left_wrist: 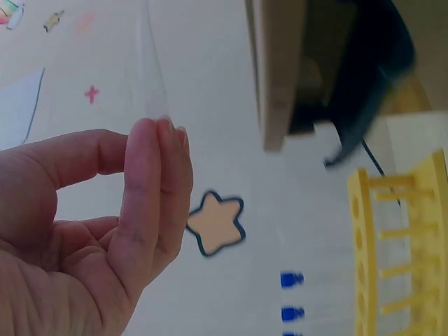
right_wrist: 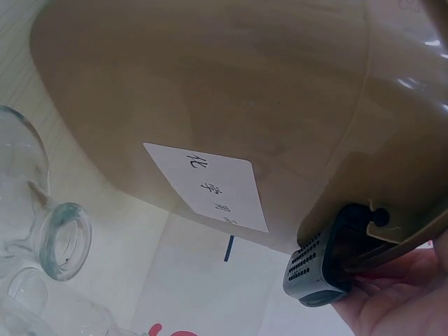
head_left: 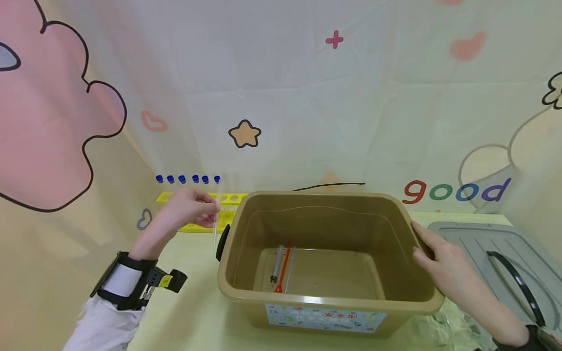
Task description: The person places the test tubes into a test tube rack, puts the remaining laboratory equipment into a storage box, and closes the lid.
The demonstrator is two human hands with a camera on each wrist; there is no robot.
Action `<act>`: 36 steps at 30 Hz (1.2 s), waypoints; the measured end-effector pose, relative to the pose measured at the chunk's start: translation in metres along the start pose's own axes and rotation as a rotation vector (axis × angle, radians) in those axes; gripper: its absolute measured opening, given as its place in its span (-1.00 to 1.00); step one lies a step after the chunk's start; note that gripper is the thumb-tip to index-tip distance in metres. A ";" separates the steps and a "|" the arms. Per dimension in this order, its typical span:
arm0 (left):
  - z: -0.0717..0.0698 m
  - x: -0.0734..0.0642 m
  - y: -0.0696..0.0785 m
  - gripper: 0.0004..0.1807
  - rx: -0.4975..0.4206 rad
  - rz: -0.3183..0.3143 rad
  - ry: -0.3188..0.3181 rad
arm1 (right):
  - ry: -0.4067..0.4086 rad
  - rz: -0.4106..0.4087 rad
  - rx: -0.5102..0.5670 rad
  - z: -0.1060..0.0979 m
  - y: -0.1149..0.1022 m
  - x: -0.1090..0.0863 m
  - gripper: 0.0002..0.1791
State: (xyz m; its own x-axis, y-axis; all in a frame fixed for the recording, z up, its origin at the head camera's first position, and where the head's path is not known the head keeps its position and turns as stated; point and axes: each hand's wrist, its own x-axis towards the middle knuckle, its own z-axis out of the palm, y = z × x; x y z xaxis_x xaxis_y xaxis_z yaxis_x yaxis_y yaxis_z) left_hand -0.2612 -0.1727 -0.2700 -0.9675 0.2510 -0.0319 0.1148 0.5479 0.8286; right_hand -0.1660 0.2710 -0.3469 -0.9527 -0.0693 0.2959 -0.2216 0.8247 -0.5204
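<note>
My left hand (head_left: 189, 208) pinches a thin clear rod (head_left: 215, 226), held upright just left of a brown plastic bin (head_left: 325, 306). Only a faint line of that rod shows above the fingertips in the left wrist view. On the bin's right end, my right hand (head_left: 450, 263) grips the rim, beside a black handle clip (right_wrist: 318, 269) seen in the right wrist view. Inside the bin lie a syringe (head_left: 277, 263), a red spoon (head_left: 283, 270) and another thin clear rod (head_left: 290, 270). Behind the left hand stands a yellow test tube rack (head_left: 230, 199).
Several blue stoppers (head_left: 182, 179) line up above the rack; the tubes under them barely show. A grey lid (head_left: 465, 234) with a black handle lies at the right. Clear glassware, including a flask (right_wrist: 66, 241), sits near the bin's right end. A printed curtain hangs behind.
</note>
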 end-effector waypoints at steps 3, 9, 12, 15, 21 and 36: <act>0.009 0.003 0.012 -0.79 0.000 0.040 -0.030 | -0.004 0.001 0.005 0.000 0.001 0.000 -0.43; 0.026 0.009 0.032 -0.80 -0.032 0.074 -0.089 | -0.001 0.005 0.019 0.000 0.000 0.000 -0.43; 0.036 0.015 0.042 -0.83 -0.048 0.070 -0.132 | 0.003 0.007 0.019 0.001 0.000 0.001 -0.42; 0.047 0.020 0.052 -0.84 -0.062 0.078 -0.173 | 0.009 0.002 0.018 0.001 0.001 0.001 -0.43; 0.071 0.031 0.068 -0.88 -0.111 0.081 -0.244 | 0.009 -0.004 0.016 0.000 0.000 0.001 -0.42; 0.119 0.056 0.072 -0.87 -0.083 0.106 -0.347 | 0.006 -0.001 0.010 0.001 0.001 0.000 -0.42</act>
State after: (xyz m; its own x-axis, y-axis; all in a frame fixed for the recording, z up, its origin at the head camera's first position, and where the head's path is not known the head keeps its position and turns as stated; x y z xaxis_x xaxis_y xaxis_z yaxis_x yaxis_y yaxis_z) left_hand -0.2804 -0.0238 -0.2786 -0.8155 0.5663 -0.1194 0.1776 0.4413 0.8796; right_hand -0.1667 0.2712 -0.3480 -0.9513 -0.0668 0.3008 -0.2245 0.8190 -0.5281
